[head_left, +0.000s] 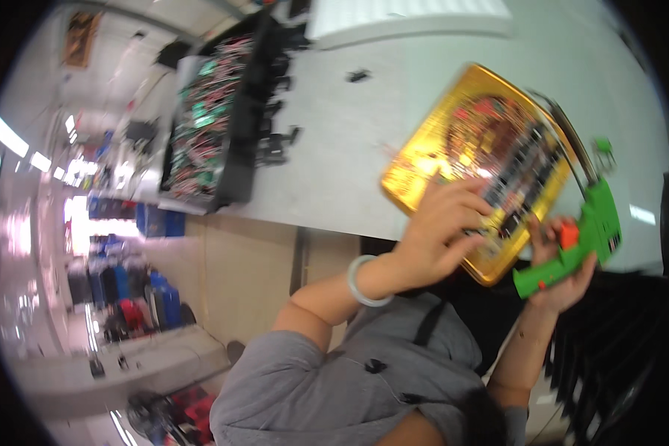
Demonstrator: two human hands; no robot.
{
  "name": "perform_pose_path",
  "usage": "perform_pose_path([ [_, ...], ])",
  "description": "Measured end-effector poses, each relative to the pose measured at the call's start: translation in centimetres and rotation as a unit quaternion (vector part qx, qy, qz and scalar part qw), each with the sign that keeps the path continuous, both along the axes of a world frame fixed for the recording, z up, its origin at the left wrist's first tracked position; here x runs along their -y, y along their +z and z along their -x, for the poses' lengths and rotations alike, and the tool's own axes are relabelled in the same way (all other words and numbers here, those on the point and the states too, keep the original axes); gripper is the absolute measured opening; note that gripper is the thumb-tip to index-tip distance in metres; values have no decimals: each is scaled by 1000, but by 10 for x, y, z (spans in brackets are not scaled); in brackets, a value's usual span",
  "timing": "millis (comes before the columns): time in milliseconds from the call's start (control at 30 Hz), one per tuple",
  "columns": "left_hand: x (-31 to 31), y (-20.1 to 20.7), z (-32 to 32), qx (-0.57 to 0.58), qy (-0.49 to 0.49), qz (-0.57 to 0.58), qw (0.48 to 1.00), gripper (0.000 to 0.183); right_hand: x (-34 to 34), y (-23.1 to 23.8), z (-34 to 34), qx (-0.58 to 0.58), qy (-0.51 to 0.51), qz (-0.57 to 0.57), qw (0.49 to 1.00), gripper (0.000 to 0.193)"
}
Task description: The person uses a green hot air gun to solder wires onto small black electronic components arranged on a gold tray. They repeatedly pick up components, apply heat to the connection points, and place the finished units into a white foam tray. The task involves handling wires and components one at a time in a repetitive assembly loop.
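My right hand point(561, 282) is wrapped round the handle of a green soldering gun point(602, 223) with an orange trigger. Its metal tip points up across the right side of a shiny gold tray point(424, 160). Over the near left part of that tray is my left hand point(446, 227), a pale bangle on its wrist. Its fingers are bent but apart, the thumb held away from them, and I make out nothing in it. Inside the tray lie a heap of reddish wired parts point(490, 130) and a row of dark parts point(520, 167), both blurred.
A black bin point(238, 141) full of green boards and red wires stands at the left, dark pieces along its side. A small black part point(358, 76) lies on the white table point(334, 163). White ribbed trays point(409, 18) are at the back; a green clip-like piece point(603, 147) sits far right.
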State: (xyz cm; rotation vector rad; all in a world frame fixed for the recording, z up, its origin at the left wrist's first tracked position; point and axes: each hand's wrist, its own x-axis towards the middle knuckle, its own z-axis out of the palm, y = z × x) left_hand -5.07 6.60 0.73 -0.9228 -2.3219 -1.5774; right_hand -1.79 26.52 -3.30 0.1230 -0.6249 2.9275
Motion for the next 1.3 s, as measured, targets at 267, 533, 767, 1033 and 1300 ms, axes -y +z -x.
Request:
perform_pose_path([
  [267,81,71,-1,128,-12,-324,938,14,3,-1,-1,-40,42,-51,997,48],
  [533,246,163,110,-102,172,-315,928,11,6,8,0,-35,29,-70,997,45],
  [767,340,132,269,-39,316,-434,843,26,10,14,1,-12,13,-65,998,41],
  [1033,410,50,359,94,485,-400,772,17,12,12,1,26,-35,-88,995,47],
  [1300,283,102,339,-374,460,305,746,10,16,17,3,34,-42,-96,994,43],
])
